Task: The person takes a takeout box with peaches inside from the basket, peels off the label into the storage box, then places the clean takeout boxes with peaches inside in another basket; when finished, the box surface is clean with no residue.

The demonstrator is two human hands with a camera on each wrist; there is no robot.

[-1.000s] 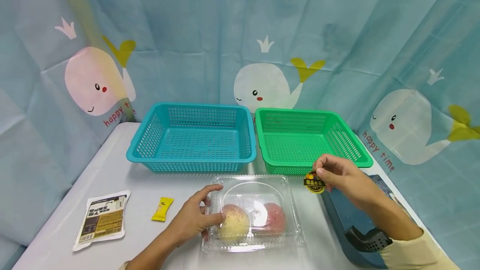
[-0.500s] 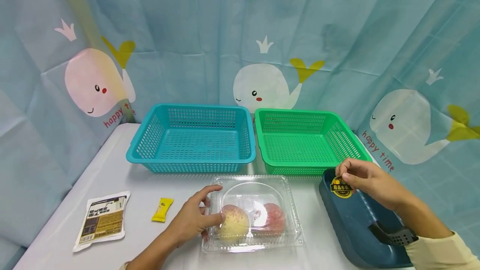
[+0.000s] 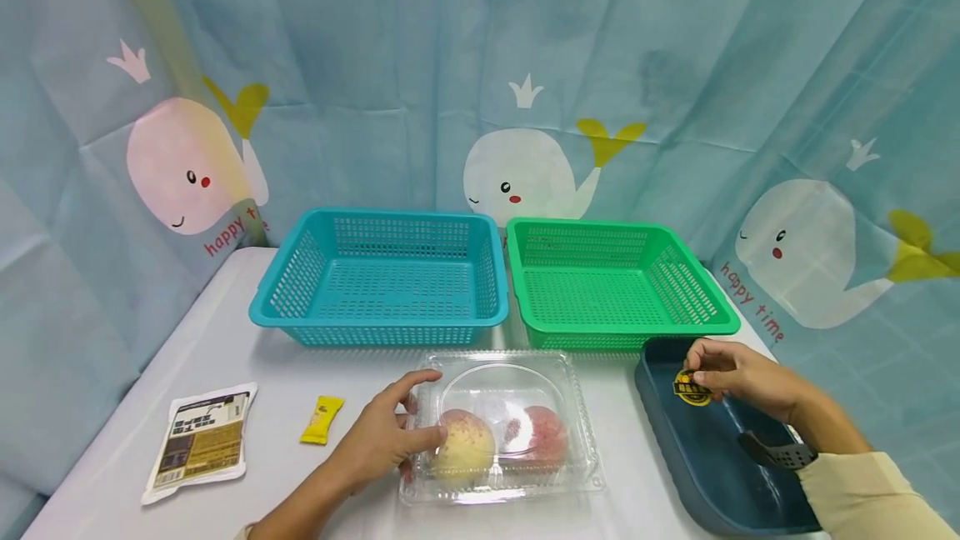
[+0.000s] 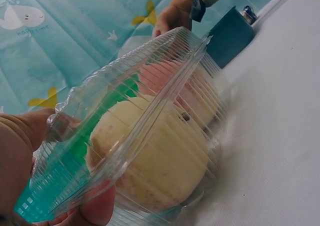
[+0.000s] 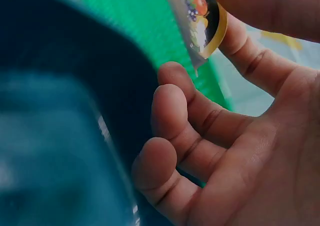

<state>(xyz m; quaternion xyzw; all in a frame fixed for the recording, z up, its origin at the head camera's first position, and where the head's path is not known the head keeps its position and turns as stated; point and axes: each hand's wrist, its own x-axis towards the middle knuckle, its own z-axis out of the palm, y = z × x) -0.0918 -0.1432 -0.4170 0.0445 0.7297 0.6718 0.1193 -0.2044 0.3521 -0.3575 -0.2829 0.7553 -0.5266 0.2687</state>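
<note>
A clear plastic clamshell box (image 3: 517,382) lies on the table, its lid down over two round peach-like fruits: a pale yellow one with red specks (image 3: 463,446) and a pinkish-red one (image 3: 546,436). My left hand (image 3: 386,432) grips the box's left side, fingers and thumb around its edge; the left wrist view shows the thumb (image 4: 97,206) near the rim. Over the far end of the dark blue basin (image 3: 663,440), my right hand (image 3: 753,377) pinches a round black-and-gold label (image 3: 690,388) between thumb and forefinger. The right wrist view shows fruit pictures on this label (image 5: 200,16); the other fingers are loosely curled.
A teal slotted basket (image 3: 382,336) and a green one (image 3: 622,330) stand side by side at the back. On the left lie a small yellow wrapped packet (image 3: 322,420) and a white-and-brown pouch (image 3: 201,440). A whale-printed curtain (image 3: 420,48) hangs behind the table.
The right hand has carried the label rightward from beside the green basket's front to over the dark blue basin, then slightly lower. The left hand and the clamshell box stay in place.
</note>
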